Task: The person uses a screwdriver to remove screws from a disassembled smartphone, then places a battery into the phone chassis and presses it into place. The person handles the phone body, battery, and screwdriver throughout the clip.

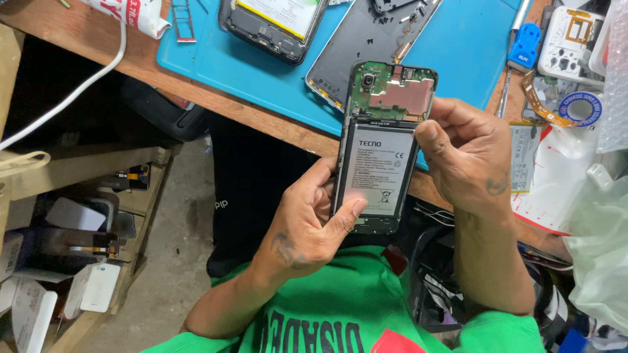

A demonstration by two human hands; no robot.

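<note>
I hold an opened phone (383, 147) with its back cover off, upright in front of my chest. Its green circuit board and copper shield show at the top, and a grey battery with a white label fills the middle. My left hand (307, 222) grips the phone's lower left side, thumb pressed on the battery's lower edge. My right hand (468, 153) wraps the right edge, thumb resting at the battery's upper right corner.
A blue work mat (451, 46) lies on the wooden bench with a second opened phone (271, 19) and a grey back cover (363, 42). Screwdrivers (520, 39), a tape roll (579, 108) and parts clutter the right. A white cable (72, 91) hangs left; shelves stand below.
</note>
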